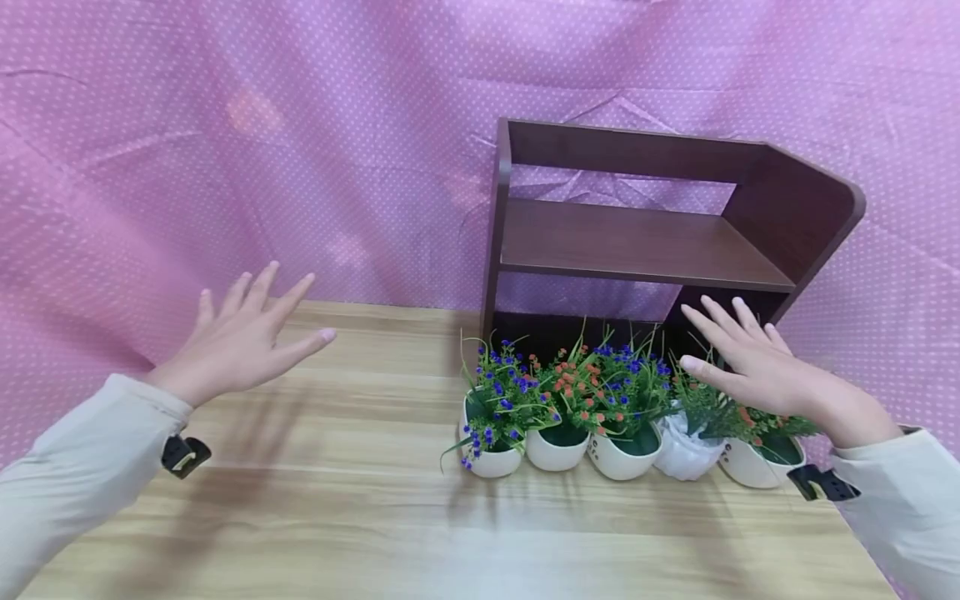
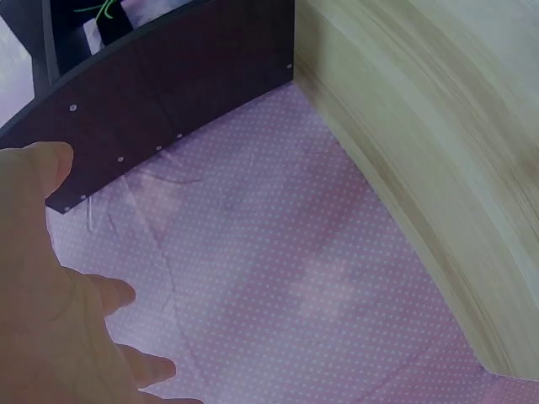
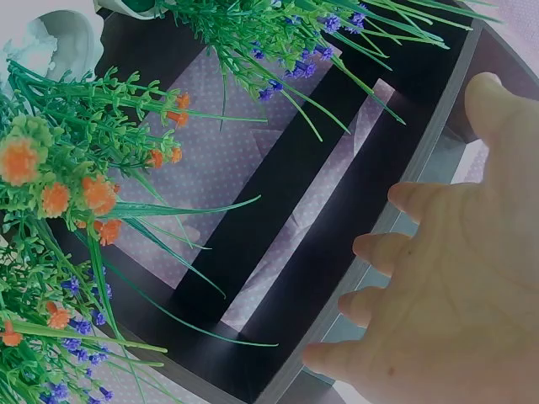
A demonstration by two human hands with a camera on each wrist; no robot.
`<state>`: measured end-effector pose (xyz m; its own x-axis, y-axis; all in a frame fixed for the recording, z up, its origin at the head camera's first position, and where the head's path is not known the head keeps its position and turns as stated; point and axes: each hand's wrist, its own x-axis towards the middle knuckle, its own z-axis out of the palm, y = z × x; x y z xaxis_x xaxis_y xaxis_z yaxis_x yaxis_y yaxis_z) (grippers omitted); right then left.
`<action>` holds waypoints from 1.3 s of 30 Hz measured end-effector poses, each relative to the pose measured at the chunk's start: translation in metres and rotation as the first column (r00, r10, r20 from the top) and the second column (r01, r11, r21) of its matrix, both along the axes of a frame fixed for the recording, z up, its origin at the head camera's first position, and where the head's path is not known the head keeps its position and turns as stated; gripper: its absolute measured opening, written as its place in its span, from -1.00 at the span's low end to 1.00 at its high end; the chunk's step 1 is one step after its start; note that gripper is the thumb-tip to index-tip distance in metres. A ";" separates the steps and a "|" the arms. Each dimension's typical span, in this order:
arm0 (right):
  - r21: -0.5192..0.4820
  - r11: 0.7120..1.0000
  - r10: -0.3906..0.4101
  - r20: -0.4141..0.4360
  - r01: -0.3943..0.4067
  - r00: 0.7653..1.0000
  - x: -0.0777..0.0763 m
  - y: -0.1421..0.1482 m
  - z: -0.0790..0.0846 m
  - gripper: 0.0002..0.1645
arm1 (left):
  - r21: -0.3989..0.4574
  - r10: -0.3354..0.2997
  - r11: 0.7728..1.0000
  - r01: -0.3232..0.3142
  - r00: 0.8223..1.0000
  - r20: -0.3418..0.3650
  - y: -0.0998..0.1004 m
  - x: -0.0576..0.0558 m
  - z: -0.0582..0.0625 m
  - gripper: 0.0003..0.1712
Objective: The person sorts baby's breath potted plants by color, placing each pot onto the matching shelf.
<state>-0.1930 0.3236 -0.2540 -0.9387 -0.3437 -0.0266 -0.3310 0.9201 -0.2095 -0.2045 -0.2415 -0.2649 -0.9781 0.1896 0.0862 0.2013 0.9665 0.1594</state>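
My left hand (image 1: 238, 340) hovers over the left part of the wooden table, fingers spread and nothing in it. On the right, my right hand (image 1: 757, 367) is held with spread fingers above the rightmost potted plants, also holding nothing. Several small artificial plants in white pots stand in a row: one with blue flowers (image 1: 501, 400) at the left end, then one with orange flowers (image 1: 573, 387), another with blue flowers (image 1: 630, 383), a pot wrapped in white (image 1: 686, 450), and an orange-flowered one (image 1: 757, 462) partly hidden under my right hand.
A dark brown two-tier shelf (image 1: 637, 242) stands behind the plants, its upper board bare. The light wooden table (image 1: 360, 467) spreads out in front and to the left. A pink dotted cloth (image 1: 337, 150) hangs behind everything.
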 end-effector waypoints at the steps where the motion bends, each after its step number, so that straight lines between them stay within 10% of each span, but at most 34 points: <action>1: -0.001 1.000 0.000 0.001 0.000 1.000 0.000 0.000 0.000 -0.10 | 0.002 -0.003 1.000 0.003 1.000 0.002 0.001 -0.001 0.000 0.02; 17: -0.095 0.994 0.043 -0.084 -0.051 0.995 0.003 0.012 -0.004 -0.15 | 0.209 -0.149 0.966 0.155 0.988 -0.045 0.034 -0.036 -0.006 0.00; 32: -0.222 0.973 0.037 -0.102 -0.059 0.994 0.018 0.038 -0.014 -0.17 | 0.663 -0.244 0.722 0.199 0.969 -0.026 0.101 -0.102 -0.012 0.03; 39: -0.248 0.967 0.029 -0.101 -0.053 0.994 0.026 0.050 -0.016 -0.19 | 0.716 -0.284 0.666 0.209 0.959 -0.016 0.130 -0.117 -0.014 0.09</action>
<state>-0.1673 0.3734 -0.2703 -0.9176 -0.3662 0.1546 -0.3971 0.8275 -0.3969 -0.3212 -0.1118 -0.2790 -0.9147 0.3441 0.2119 0.3647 0.4769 0.7998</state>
